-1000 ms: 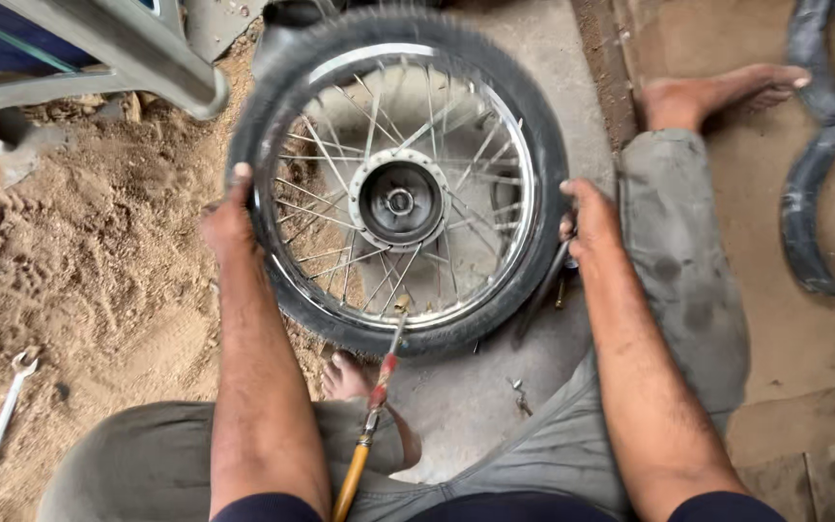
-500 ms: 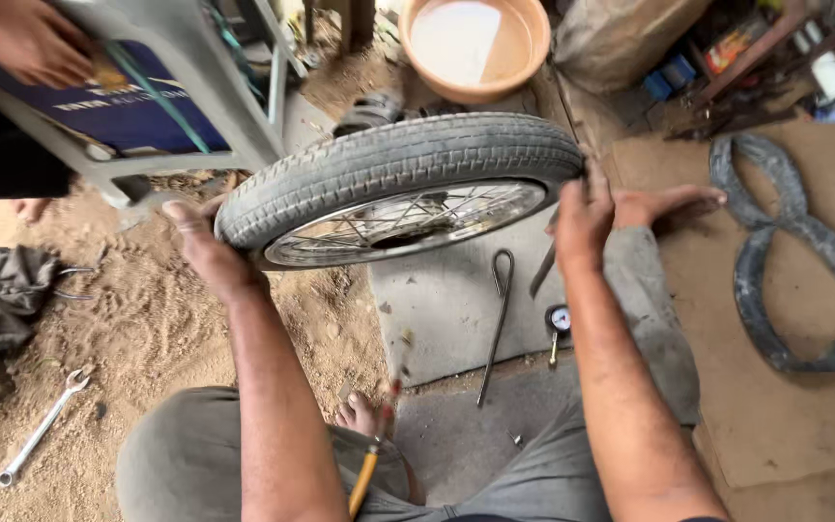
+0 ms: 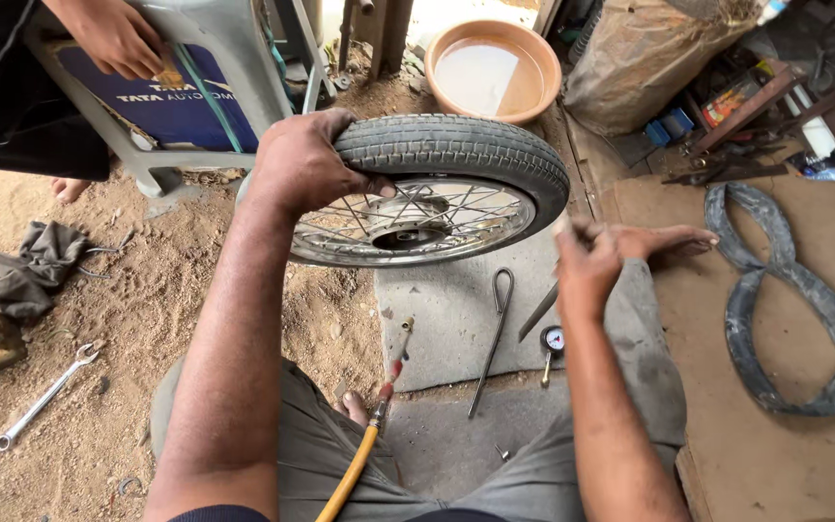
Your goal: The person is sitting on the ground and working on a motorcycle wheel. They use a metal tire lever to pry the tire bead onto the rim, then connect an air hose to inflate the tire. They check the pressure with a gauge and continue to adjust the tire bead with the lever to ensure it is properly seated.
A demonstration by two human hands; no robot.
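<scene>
Black-tyred spoked wheel (image 3: 437, 188), tilted, raised above concrete slab (image 3: 446, 319)

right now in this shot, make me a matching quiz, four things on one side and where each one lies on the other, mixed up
Things:
1. spoked wheel
2. spanner
3. inner tube
4. bowl of water

Places:
a. twisted into a figure eight on the brown mat at the right
b. on the sand at the lower left
c. on the ground beyond the wheel, at the top
d. held at its tyre by the left hand, while the right hand is off it

Pairs: 1-d, 2-b, 3-a, 4-c
</scene>
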